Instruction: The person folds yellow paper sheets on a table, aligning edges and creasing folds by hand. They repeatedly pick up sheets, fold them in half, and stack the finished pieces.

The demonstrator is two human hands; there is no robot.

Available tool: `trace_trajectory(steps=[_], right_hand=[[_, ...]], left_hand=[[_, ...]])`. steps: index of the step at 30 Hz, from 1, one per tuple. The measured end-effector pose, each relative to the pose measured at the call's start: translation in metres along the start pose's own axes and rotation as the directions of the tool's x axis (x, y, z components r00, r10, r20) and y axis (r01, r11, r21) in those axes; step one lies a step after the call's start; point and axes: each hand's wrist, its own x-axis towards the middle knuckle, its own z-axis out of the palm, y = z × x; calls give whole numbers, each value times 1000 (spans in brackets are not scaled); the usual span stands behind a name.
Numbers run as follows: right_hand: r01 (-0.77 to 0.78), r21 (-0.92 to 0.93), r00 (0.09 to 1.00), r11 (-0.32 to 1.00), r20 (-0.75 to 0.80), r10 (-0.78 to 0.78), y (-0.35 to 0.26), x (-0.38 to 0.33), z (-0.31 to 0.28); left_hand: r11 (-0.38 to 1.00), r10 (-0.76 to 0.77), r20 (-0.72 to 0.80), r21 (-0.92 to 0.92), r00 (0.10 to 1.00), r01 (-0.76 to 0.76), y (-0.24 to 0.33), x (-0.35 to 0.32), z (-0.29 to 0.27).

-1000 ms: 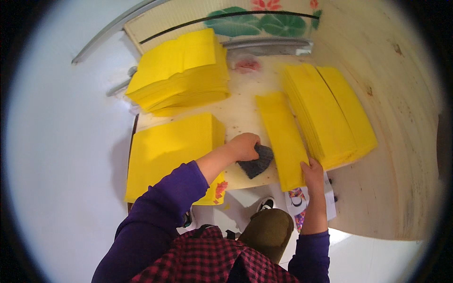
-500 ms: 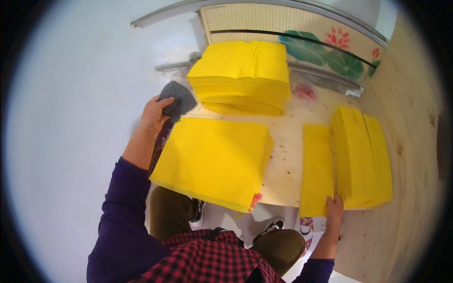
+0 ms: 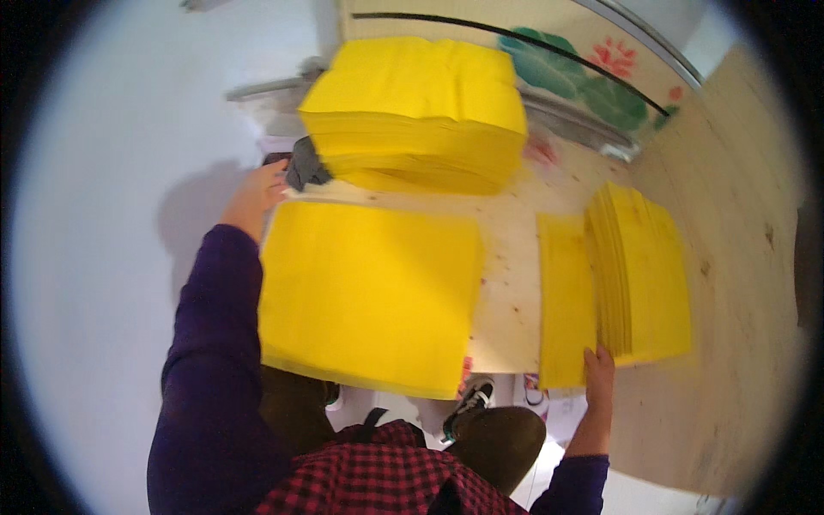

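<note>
While the right hand (image 3: 600,378) pinches the yellow strip (image 3: 566,292) by its edge, left hand (image 3: 257,190) sits fingers-parted beside grey cloth (image 3: 306,168); light grip should avoid creasing.

Open strip of table (image 3: 511,300) between near stack (image 3: 369,296) and narrow sheet (image 3: 566,292), thin gap before the tall back stack (image 3: 412,129), wooden panel (image 3: 738,300) walling the right.

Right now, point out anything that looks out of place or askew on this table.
The far yellow stack looks uneven: its lower layers bow out of line. The crumpled grey cloth at its left side stands out by its dark colour. The reddish patch to the stack's right is too blurred to identify.
</note>
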Motion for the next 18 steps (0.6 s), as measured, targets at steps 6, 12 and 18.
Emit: trace_trajectory(steps=[6,12,18], right_hand=[[-25,23,1000,999,-5,25,-9,2,7],[36,-30,999,999,0,-36,-15,15,15],[128,-291,987,948,-54,-149,-15,49,28]], left_hand=[[999,37,10,23,999,-38,-36,22,-27],[993,116,-19,12,993,-116,-43,-3,-46],[981,189,50,29,981,-190,-48,-63,-48]])
